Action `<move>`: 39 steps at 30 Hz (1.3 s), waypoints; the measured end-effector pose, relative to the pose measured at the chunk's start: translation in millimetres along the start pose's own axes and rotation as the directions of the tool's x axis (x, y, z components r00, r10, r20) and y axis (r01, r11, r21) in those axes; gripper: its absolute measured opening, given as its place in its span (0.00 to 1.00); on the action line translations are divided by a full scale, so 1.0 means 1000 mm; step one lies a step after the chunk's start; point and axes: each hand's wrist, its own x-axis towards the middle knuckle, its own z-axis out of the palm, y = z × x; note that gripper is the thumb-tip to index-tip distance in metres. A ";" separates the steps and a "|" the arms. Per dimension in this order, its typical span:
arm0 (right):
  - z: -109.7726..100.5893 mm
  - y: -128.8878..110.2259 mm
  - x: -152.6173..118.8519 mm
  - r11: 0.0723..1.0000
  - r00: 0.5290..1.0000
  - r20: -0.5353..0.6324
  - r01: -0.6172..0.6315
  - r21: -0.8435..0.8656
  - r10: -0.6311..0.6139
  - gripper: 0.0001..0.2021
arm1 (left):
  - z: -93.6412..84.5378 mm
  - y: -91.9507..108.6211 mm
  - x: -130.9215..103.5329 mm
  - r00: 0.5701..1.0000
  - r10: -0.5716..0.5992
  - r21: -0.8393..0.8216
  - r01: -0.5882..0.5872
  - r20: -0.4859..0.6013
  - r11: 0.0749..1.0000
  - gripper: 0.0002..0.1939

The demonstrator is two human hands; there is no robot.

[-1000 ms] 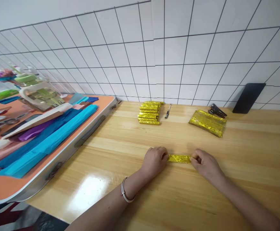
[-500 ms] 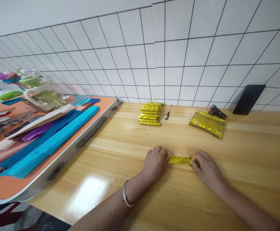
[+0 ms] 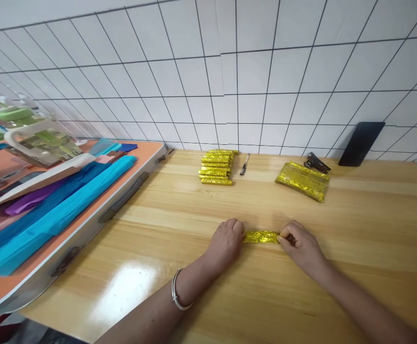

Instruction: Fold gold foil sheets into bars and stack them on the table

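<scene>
A narrow strip of shiny gold foil [image 3: 261, 237] lies across the wooden table between my two hands. My left hand [image 3: 227, 240], with a silver bangle on its wrist, is closed over the strip's left end and rests on the tabletop. The right end is pinched between the thumb and fingers of my right hand [image 3: 300, 241]. Beyond my hands sits a stack of rolled gold foil pieces [image 3: 215, 167]. Farther right lies a flat pack of gold foil [image 3: 302, 180]. Both ends of the strip are hidden under my fingers.
A pen [image 3: 245, 164] lies beside the rolls. Behind the foil pack is a dark clip [image 3: 316, 163]; a black phone-like slab [image 3: 362, 144] leans on the tiled wall. At left, an orange-topped folding table [image 3: 150, 152] holds blue paper rolls [image 3: 61, 217] and a jug [image 3: 43, 141].
The whole view has shifted, so the things on the table appear farther left. My hands keep hold of the gold foil strip, with the right fingers slightly rearranged at its end.
</scene>
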 end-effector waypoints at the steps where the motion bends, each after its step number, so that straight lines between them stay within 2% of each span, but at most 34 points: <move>1: 0.000 -0.001 0.000 0.999 1.000 -0.007 -0.018 0.047 0.018 0.06 | 0.000 -0.001 -0.001 1.000 0.012 -0.029 -0.012 -0.015 1.000 0.04; 5: -0.003 -0.006 -0.001 0.971 0.998 0.005 -0.061 0.231 0.061 0.04 | -0.004 -0.005 -0.005 0.996 0.056 -0.179 -0.069 -0.076 0.982 0.06; 7: -0.005 -0.008 -0.001 0.961 0.998 0.007 -0.063 0.268 0.063 0.03 | -0.008 -0.006 -0.006 0.991 0.081 -0.249 -0.105 -0.103 0.963 0.06; 13: -0.013 -0.012 0.000 0.985 0.995 -0.084 -0.031 0.170 0.046 0.04 | -0.015 -0.007 -0.010 0.963 0.131 -0.372 -0.214 -0.238 0.903 0.06; 15: -0.015 -0.013 0.000 0.993 0.995 -0.096 0.018 0.113 -0.007 0.05 | -0.016 -0.006 -0.010 0.956 0.116 -0.387 -0.219 -0.271 0.896 0.05; 19: -0.015 -0.012 0.000 0.974 0.969 -0.104 0.226 0.014 -0.223 0.10 | -0.018 -0.005 -0.010 0.942 0.080 -0.407 -0.217 -0.327 0.887 0.04; 24: -0.016 0.000 0.002 0.911 0.933 -0.010 0.349 -0.219 -0.360 0.09 | -0.024 -0.003 -0.011 0.916 0.026 -0.446 -0.219 -0.399 0.868 0.02; 26: -0.017 0.004 0.002 0.869 0.919 0.018 0.379 -0.318 -0.394 0.07 | -0.026 -0.002 -0.011 0.916 -0.039 -0.487 -0.175 -0.399 0.856 0.01; 30: -0.021 0.003 0.001 0.807 0.879 0.040 0.454 -0.378 -0.475 0.06 | -0.027 -0.001 -0.006 0.919 -0.190 -0.619 -0.072 -0.346 0.782 0.11; 33: -0.021 -0.001 0.001 0.781 0.858 0.043 0.486 -0.393 -0.512 0.06 | -0.025 -0.001 -0.002 0.944 -0.197 -0.720 -0.059 -0.266 0.691 0.13; 36: -0.020 -0.004 0.001 0.776 0.856 0.037 0.485 -0.405 -0.516 0.06 | -0.024 -0.001 0.000 0.962 -0.199 -0.798 -0.029 -0.185 0.602 0.12; 39: -0.020 -0.004 0.002 0.778 0.860 0.028 0.474 -0.413 -0.509 0.06 | -0.026 -0.001 -0.002 0.967 -0.190 -0.817 -0.030 -0.170 0.576 0.12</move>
